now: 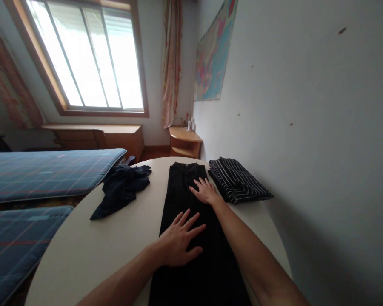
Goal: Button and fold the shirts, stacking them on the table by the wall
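A long black garment (181,191) lies flat down the middle of the round white table (127,238), its neckline or waistband at the far end and its near end running out of view. My left hand (180,240) rests on its middle, fingers spread. Farther up, my right hand (204,190) lies on its right part with the fingers stretched out. Just right of the garment sits a folded black-and-white striped cloth (238,180), stacked on something dark. To the left, a crumpled dark navy garment (123,187) lies near the table's edge.
Beds with blue plaid mattresses (51,172) stand left of the table. The white wall (306,106) runs close along the right side. Beyond the table are a wooden corner shelf (185,135) and a wooden desk (124,129) under the window.
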Motion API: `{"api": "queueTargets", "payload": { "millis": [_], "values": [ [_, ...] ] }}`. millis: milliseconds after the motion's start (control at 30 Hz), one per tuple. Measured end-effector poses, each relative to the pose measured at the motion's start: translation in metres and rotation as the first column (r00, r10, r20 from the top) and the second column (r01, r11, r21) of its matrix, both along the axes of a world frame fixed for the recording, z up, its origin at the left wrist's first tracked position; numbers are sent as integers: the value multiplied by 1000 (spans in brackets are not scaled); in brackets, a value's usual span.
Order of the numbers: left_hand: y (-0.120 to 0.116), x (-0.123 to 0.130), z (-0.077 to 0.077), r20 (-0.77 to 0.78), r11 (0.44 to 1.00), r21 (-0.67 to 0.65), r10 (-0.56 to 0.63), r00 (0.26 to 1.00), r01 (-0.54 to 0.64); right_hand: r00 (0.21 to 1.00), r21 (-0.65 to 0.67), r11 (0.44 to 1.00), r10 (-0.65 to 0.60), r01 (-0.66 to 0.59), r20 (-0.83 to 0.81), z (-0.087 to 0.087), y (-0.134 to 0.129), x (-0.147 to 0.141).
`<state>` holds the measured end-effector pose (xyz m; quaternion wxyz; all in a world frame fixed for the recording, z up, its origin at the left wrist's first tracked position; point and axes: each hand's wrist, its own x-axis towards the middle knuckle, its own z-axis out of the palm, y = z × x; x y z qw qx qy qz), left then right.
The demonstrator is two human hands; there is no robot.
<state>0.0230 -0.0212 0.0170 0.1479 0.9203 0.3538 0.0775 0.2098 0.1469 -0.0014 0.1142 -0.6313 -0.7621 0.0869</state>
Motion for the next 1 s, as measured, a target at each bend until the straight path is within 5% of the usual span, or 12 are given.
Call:
{"api": "queueTargets", "payload": {
  "millis": [233, 467, 567, 733, 867, 1000],
  "values": [
    [4, -1, -3, 22, 1000, 22, 3, 1000, -3, 999, 184, 982, 43, -44, 10, -1, -26, -10],
    [3, 1, 4, 21, 999, 40, -18, 1000, 17, 990, -33, 989, 144, -143, 12, -13, -60, -14],
    [2, -4, 10, 29, 999, 23, -30, 999, 29, 989, -105, 985, 142, -139, 30, -11, -56, -16],
    [3, -18, 21, 24, 998, 36, 60, 998, -61, 994, -47, 994, 104, -102, 43, -11, -36, -28],
    [9, -28, 7, -17, 967, 77, 246, 969, -244, 997, -54, 996, 75, -74, 24, -12, -14, -39],
    [19, -31, -14, -28, 944, 114, 314, 949, -309, 999, -22, 999, 39, -39, 0, -7, 2, -47]
  ]
}}
